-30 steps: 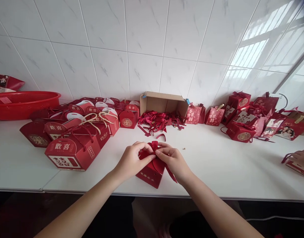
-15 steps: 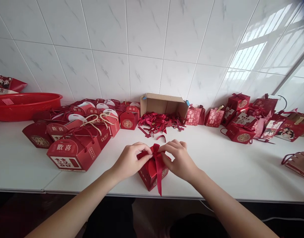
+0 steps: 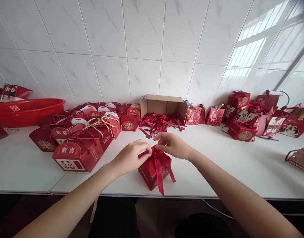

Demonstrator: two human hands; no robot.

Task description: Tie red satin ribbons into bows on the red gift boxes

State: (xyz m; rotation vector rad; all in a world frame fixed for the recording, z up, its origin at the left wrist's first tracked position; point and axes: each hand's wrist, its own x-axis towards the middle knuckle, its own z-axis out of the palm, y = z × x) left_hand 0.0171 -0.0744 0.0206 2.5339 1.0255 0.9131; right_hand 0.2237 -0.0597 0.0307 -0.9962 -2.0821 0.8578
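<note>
The wall tiles [image 3: 142, 33] were smooth, glossy and faintly veined. The tabletop [image 3: 204, 165] looked smooth with a soft sheen. The red basket [image 3: 40, 110] was shiny plastic. The small box [image 3: 148, 173] looked like smooth card, its ribbon [image 3: 159, 172] satiny cloth. The open carton [image 3: 167, 99] was matt brown cardboard; the beige cord [image 3: 99, 123] looked rough and fibrous.

We had a bare, slim-fingered left hand [image 3: 132, 157] and a bare right hand [image 3: 175, 146], with slender, uncovered forearms [image 3: 231, 180]. Lower down, black clothing [image 3: 114, 218] covered our legs, its details lost in shadow.
</note>
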